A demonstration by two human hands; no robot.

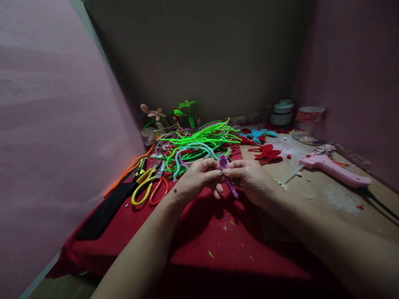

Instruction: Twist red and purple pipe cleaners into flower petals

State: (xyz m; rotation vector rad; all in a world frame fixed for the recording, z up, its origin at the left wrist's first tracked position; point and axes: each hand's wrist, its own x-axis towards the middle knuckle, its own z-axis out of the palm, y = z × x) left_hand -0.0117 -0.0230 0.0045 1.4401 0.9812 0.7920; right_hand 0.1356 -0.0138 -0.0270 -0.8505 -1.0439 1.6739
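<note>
Between my two hands is a purple pipe cleaner (223,162), bent into a small petal-like loop at the top with a tail hanging down to the right. My left hand (204,174) pinches it from the left, thumb and forefinger closed at the base of the loop. From the other side my right hand (249,176) pinches the same spot, its fingertips almost touching the left ones. Both hands are held above the red cloth. Just behind them lies a heap of green pipe cleaners (202,137), with some pale teal and purple ones among them.
Left of the hands are yellow-and-orange-handled scissors (158,191), a cutter (141,166) and a black flat strip (106,211). At right, a pink glue gun (336,170) rests on a board (330,207) near red pipe-cleaner shapes (268,153). A lidded jar (282,113) stands behind.
</note>
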